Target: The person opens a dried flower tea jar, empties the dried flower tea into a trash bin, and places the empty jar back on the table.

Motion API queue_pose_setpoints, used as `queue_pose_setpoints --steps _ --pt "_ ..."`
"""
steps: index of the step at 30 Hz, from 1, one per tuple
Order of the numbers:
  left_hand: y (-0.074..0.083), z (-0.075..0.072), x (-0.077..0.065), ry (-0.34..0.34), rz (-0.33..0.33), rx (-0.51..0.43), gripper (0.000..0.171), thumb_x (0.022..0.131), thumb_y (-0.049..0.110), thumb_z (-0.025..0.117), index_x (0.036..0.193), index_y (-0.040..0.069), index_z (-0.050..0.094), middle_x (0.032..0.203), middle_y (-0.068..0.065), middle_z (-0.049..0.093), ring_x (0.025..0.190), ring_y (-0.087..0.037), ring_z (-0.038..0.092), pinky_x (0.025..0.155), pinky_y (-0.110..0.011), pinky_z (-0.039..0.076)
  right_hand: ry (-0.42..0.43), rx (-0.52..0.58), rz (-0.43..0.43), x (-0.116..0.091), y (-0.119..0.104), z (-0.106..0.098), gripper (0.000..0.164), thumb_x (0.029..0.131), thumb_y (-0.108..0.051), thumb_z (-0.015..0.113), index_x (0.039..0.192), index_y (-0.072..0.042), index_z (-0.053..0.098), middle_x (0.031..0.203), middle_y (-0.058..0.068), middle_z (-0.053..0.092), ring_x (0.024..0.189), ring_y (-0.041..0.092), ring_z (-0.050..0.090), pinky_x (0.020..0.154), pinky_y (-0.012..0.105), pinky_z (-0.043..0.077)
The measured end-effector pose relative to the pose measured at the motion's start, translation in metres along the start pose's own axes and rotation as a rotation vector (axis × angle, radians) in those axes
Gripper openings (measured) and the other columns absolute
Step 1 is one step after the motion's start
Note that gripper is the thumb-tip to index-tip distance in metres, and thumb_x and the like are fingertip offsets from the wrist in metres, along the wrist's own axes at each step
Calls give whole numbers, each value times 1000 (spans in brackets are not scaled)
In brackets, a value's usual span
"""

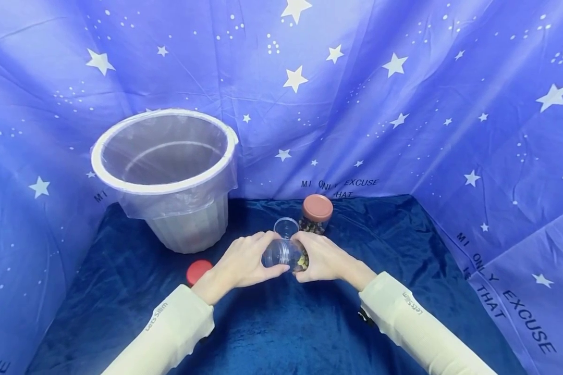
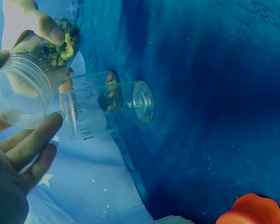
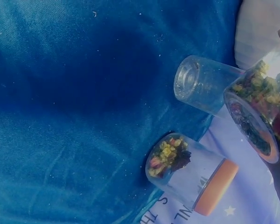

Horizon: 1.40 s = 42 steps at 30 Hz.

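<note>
Both hands hold a clear screw-top jar (image 1: 278, 252) over the middle of the cloth. It lies tilted on its side, its threaded open mouth toward the left. My left hand (image 1: 246, 260) grips the mouth end, thumb on one side and fingers on the other. Around the base end curls my right hand (image 1: 326, 256). Dried flowers (image 2: 63, 49) are gathered near that base in the left wrist view. Just behind stands a second clear jar (image 3: 207, 86), lidless, with nothing visible inside. Beside it is a jar with an orange-pink lid (image 1: 318, 207), partly filled with dried flowers (image 3: 168, 156).
A red lid (image 1: 199, 272) lies on the dark blue cloth (image 1: 281, 328) near the left wrist. At the back left stands a large white bin (image 1: 187, 229) lined with a clear bag. Star-patterned fabric (image 1: 356, 104) hangs behind and on both sides.
</note>
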<state>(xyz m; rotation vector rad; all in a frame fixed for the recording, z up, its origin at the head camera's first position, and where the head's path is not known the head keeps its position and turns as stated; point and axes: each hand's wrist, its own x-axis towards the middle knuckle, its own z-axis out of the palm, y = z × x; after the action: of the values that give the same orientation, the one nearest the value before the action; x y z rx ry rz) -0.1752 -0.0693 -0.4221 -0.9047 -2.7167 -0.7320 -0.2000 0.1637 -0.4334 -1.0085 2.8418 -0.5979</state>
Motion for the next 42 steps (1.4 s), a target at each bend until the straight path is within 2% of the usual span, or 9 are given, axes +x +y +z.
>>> queue_pose_setpoints --steps 7,14,18,22,27,30,34,38,42 --pt "7 0 2 -29 -200 -93 49 85 59 63 111 18 63 83 1 70 68 -11 60 58 -25 45 20 -22 -13 0 -1 -2 66 64 -32 82 121 -11 55 102 -1 63 85 11 58 72 27 51" --pt "14 1 1 -34 -271 -155 59 94 56 53 127 8 58 111 -7 70 93 -23 65 83 -38 52 11 10 22 0 -2 -1 67 68 -34 80 125 -11 54 105 1 63 89 11 58 74 27 52" --pt "13 -3 0 -50 -282 -186 64 97 55 48 141 8 46 118 -9 68 95 -26 67 83 -41 54 17 20 13 1 -3 0 66 68 -34 80 124 -11 53 103 0 62 88 11 59 73 27 52" --pt "6 -8 -2 -49 -185 -157 68 96 55 51 147 12 39 129 -8 62 106 -25 64 92 -43 51 16 18 19 2 -3 -1 66 68 -33 81 123 -12 53 102 -1 62 87 11 58 73 26 51" --pt "-6 -9 -4 -3 87 -17 79 85 58 66 146 14 41 143 -7 49 124 -23 54 102 -44 47 18 10 16 1 -2 -1 67 67 -33 81 124 -12 53 104 0 62 89 11 59 75 28 52" --pt "-11 -8 -6 57 243 95 81 82 53 72 145 11 43 142 -12 49 125 -26 55 101 -45 48 23 -3 9 2 -2 -2 67 67 -34 81 124 -12 53 105 0 63 89 11 59 75 28 52" --pt "-18 -4 -9 98 403 254 82 82 51 73 145 10 42 145 -16 49 128 -28 54 101 -45 49 14 -13 10 1 -1 -2 66 68 -35 81 124 -12 53 103 0 63 87 10 58 73 26 51" --pt "-22 -1 -12 98 499 362 85 81 53 74 147 12 40 148 -16 45 127 -27 55 100 -42 51 6 -10 16 -1 -1 -3 66 68 -34 81 124 -13 53 101 -1 62 85 9 57 71 25 51" --pt "-24 4 -13 121 537 364 76 82 38 78 143 11 42 143 -15 49 123 -27 59 98 -38 53 -2 -6 7 -2 0 -3 66 68 -34 81 124 -13 53 101 -2 61 85 9 57 71 24 51"
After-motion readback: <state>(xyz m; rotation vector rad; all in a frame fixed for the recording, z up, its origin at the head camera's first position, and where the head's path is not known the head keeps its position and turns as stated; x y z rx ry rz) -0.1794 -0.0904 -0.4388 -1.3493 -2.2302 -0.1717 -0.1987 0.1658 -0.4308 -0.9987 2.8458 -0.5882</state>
